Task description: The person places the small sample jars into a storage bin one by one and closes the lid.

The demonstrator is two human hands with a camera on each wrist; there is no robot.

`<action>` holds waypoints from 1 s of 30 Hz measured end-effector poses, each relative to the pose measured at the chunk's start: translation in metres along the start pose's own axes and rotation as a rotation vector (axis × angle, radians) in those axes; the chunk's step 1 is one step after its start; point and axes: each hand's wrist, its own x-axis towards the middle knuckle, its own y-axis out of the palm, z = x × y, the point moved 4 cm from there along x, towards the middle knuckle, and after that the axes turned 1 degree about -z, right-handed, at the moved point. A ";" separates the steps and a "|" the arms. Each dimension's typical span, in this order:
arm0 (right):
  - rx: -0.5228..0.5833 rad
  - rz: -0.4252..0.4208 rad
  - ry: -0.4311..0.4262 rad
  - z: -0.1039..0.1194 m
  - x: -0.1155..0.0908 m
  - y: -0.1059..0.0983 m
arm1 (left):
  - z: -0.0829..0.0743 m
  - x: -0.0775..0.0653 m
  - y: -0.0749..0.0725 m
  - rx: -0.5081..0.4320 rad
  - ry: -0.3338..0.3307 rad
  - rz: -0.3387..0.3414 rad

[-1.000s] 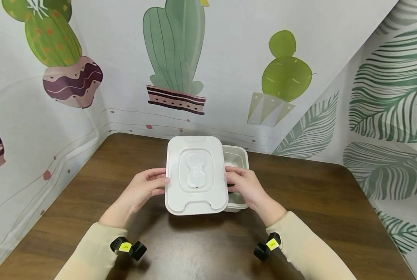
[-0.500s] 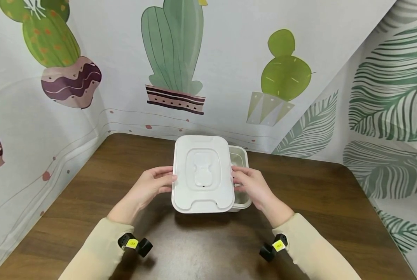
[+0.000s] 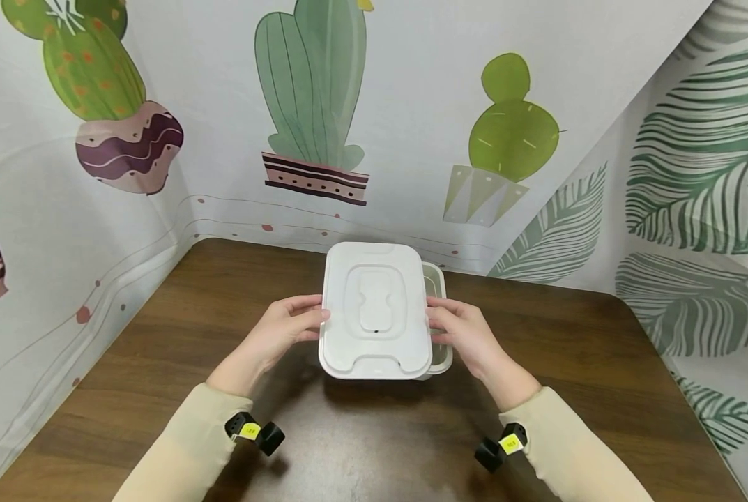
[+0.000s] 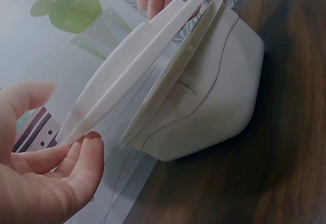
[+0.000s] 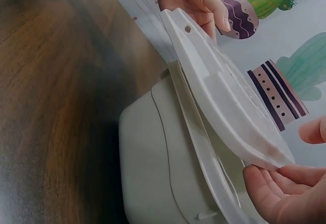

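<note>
A white rectangular lid (image 3: 376, 307) with a raised middle is held level over a pale grey-green plastic box (image 4: 204, 81). My left hand (image 3: 286, 328) grips the lid's left edge, fingertips beneath and thumb at the rim. On the opposite edge, my right hand (image 3: 464, 335) holds it the same way, fingers curled under the rim. Both wrist views show a gap between lid and box rim. The lid sits left of the box, so a strip of the box's open right side shows in the head view. Most of the box's inside is hidden.
The box stands on a dark brown wooden table (image 3: 549, 390), near its back edge. Behind it hangs a white cloth (image 3: 411, 125) printed with cacti and leaves. A black wrist camera (image 3: 254, 432) is strapped over each cream sleeve.
Both hands have carried the lid to the right, so it covers more of the box. The box has stayed nearly in place.
</note>
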 end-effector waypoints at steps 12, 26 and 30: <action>-0.045 -0.038 -0.010 -0.002 -0.002 -0.012 | -0.001 0.009 0.014 0.069 -0.033 -0.043; -0.124 -0.101 -0.026 -0.004 -0.008 -0.024 | -0.003 0.017 0.033 0.128 -0.004 -0.028; -0.193 -0.121 -0.045 -0.003 -0.010 -0.027 | -0.003 0.020 0.039 0.151 0.005 -0.023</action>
